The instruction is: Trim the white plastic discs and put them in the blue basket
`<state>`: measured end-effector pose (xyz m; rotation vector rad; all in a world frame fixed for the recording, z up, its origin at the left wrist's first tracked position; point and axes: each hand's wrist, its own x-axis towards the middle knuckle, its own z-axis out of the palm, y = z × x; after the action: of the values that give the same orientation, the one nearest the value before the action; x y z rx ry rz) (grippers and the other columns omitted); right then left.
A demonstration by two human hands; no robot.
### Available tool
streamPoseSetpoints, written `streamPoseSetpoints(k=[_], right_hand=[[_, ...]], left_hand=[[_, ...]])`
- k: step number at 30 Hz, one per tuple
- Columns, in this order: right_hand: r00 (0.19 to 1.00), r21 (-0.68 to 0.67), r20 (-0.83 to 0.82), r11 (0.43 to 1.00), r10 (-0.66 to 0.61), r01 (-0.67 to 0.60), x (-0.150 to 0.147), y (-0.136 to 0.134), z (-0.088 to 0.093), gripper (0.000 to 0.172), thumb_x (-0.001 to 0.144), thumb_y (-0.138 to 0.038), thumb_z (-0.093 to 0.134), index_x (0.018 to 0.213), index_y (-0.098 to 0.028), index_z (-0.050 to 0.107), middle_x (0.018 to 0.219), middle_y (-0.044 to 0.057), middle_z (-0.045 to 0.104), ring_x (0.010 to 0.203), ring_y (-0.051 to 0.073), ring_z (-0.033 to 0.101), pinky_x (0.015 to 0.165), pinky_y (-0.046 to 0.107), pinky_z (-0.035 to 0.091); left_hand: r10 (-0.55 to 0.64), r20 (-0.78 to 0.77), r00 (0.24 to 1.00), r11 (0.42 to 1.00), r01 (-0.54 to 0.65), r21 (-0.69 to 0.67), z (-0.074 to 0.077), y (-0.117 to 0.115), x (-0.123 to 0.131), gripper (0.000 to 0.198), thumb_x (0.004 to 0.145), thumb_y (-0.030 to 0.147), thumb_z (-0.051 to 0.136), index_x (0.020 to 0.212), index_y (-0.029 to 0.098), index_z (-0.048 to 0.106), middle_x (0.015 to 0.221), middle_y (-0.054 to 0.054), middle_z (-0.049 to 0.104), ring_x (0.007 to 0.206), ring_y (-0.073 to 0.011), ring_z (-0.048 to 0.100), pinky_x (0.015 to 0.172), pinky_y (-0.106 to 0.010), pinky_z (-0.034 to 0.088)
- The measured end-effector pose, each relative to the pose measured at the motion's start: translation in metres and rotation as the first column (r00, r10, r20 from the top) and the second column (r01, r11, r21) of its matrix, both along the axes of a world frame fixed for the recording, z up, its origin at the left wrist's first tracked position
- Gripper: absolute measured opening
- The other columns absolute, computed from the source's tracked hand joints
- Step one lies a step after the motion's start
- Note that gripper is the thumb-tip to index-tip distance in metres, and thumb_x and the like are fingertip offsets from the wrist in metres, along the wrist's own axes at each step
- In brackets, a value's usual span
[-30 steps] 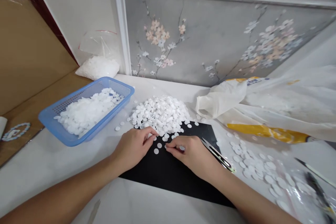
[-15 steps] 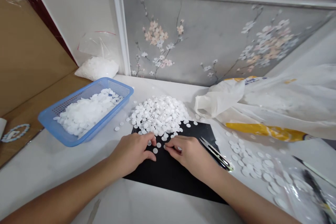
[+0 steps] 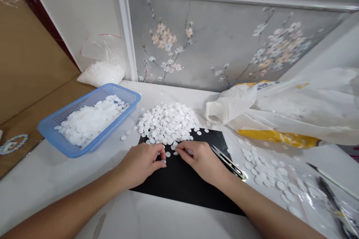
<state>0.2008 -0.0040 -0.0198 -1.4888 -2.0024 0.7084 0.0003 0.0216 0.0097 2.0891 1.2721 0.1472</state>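
A heap of small white round discs (image 3: 168, 121) spreads over the back of a black mat (image 3: 179, 190). At the heap's front edge my left hand (image 3: 141, 164) has its thumb and fingers curled together, with a white disc (image 3: 164, 161) at the tips. Facing it from the other side, my right hand (image 3: 203, 161) pinches another white disc (image 3: 175, 153) between thumb and index finger, close to the mat. One loose disc (image 3: 168, 154) lies on the mat between the two hands. My palms and inner fingers are hidden.
A blue basket (image 3: 74, 151) of discs stands left, before a clear bag (image 3: 101, 74) of white pieces. Thread snips (image 3: 230, 162) lie beside my right wrist. Scattered discs (image 3: 263, 170), a pen-like tool (image 3: 333, 179) and a large plastic bag (image 3: 280, 108) are on the right.
My left thumb and fingers have closed on a disc that lay on the mat. My right fingertips have shifted slightly toward the heap. The view has moved a little.
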Motion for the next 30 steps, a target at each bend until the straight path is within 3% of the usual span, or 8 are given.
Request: streamPoseSetpoints(k=[5,8,12,15,17,21,27,30], right_hand=[[0.995,-0.086,-0.07,0.994,-0.067,0.061,0.005,0.001,0.007,0.024,0.092,-0.031,0.045,0.082,-0.022,0.064,0.069,-0.001,0.066,0.06,0.015,0.058,0.059,0.025,0.041],[0.997,-0.111,-0.049,0.992,-0.059,0.054,0.005,0.001,0.007,0.024,0.091,-0.033,0.047,0.082,-0.022,0.065,0.064,-0.002,0.063,0.058,0.014,0.057,0.058,0.024,0.041],[0.998,-0.041,0.051,0.999,-0.027,0.029,0.001,0.0,0.002,0.013,0.087,-0.031,0.056,0.088,-0.022,0.065,0.061,-0.003,0.059,0.054,0.014,0.055,0.055,0.024,0.04],[0.991,0.064,0.129,0.997,0.025,-0.034,-0.001,0.001,-0.005,0.012,0.088,-0.026,0.054,0.092,-0.023,0.065,0.07,0.0,0.064,0.058,0.014,0.058,0.057,0.024,0.041],[0.988,0.126,0.148,0.99,0.042,-0.061,-0.002,0.002,-0.007,0.015,0.089,-0.022,0.05,0.088,-0.021,0.065,0.074,0.002,0.066,0.061,0.015,0.06,0.058,0.025,0.041],[0.999,0.171,-0.006,0.985,-0.034,0.035,-0.006,-0.002,-0.003,0.013,0.085,-0.022,0.056,0.079,-0.02,0.067,0.06,-0.001,0.06,0.052,0.012,0.055,0.053,0.023,0.041],[0.981,0.277,-0.193,0.96,0.026,0.029,-0.015,-0.016,0.003,0.015,0.086,-0.023,0.057,0.077,-0.02,0.069,0.059,-0.001,0.06,0.05,0.011,0.052,0.049,0.022,0.041],[0.963,0.222,-0.271,0.974,0.008,0.054,-0.017,-0.018,0.006,0.013,0.084,-0.021,0.059,0.076,-0.02,0.07,0.063,0.0,0.065,0.051,0.011,0.054,0.048,0.022,0.041]], left_hand=[[0.05,0.135,0.99,0.997,-0.042,-0.062,0.002,0.001,0.0,0.006,0.077,0.026,0.054,0.074,0.023,0.05,0.052,0.008,0.041,0.047,-0.0099,0.035,0.046,-0.022,0.022],[0.185,0.333,0.924,0.963,-0.103,-0.249,0.002,0.007,-0.002,0.01,0.075,0.02,0.051,0.073,0.022,0.041,0.054,0.009,0.038,0.046,-0.0075,0.028,0.043,-0.021,0.019],[0.48,0.519,0.708,0.77,-0.057,-0.635,0.002,0.016,-0.004,0.013,0.074,0.016,0.047,0.071,0.022,0.036,0.046,0.011,0.027,0.04,-0.0065,0.013,0.039,-0.021,0.008],[0.587,0.53,0.612,0.667,0.007,-0.745,0.001,0.019,-0.004,0.008,0.072,0.014,0.046,0.076,0.021,0.046,0.043,0.011,0.031,0.036,-0.0052,0.013,0.036,-0.021,0.007],[0.583,0.526,0.619,0.67,-0.001,-0.742,0.0,0.017,-0.002,0.007,0.074,0.017,0.045,0.071,0.018,0.051,0.043,0.008,0.038,0.034,-0.0046,0.021,0.036,-0.021,0.009],[0.523,0.472,0.71,0.733,-0.093,-0.673,-0.001,0.007,0.004,0.035,0.084,0.036,0.048,0.059,0.013,0.055,0.056,-0.003,0.058,0.039,-0.0045,0.038,0.037,-0.019,0.014],[0.505,0.508,0.698,0.723,-0.021,-0.691,-0.004,-0.004,0.012,0.035,0.076,0.047,0.065,0.077,0.012,0.064,0.065,-0.003,0.062,0.042,-0.0025,0.033,0.04,-0.018,0.017],[0.524,0.528,0.669,0.724,-0.023,-0.69,-0.007,-0.004,0.011,0.037,0.071,0.046,0.071,0.081,0.011,0.067,0.066,-0.004,0.063,0.042,-0.0023,0.032,0.041,-0.019,0.016]])
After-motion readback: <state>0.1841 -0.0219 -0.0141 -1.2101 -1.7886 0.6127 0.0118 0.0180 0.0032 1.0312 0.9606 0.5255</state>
